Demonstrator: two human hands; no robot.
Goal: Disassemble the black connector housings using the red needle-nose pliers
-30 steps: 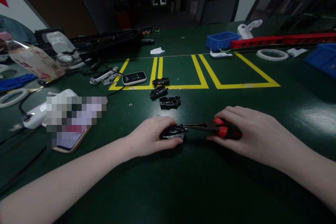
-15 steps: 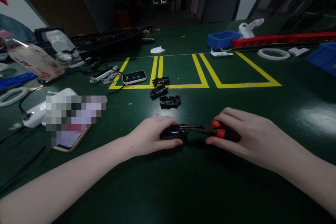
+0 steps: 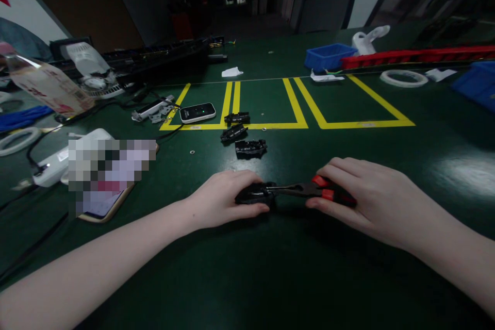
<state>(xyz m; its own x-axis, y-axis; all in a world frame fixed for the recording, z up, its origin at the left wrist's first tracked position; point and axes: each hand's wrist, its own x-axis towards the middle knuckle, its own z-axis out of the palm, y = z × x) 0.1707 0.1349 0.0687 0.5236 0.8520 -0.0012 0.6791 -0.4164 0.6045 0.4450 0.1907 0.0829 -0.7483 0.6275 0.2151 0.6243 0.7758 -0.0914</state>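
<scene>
Both bare forearms enter from the bottom corners of the frame and converge just below its centre; the left hand [image 3: 222, 198] lies palm down, fingers curled forward and thumb tucked along the lower edge, its grip closed over a small black part [image 3: 255, 194]; the right hand [image 3: 363, 193] sits right of centre, also palm down, knuckles raised, fingers wrapped over the red-and-black handles of pliers [image 3: 309, 190], thumb stretched beneath them; the two hands are near each other but apart; both wrists are low and nearly straight.
</scene>
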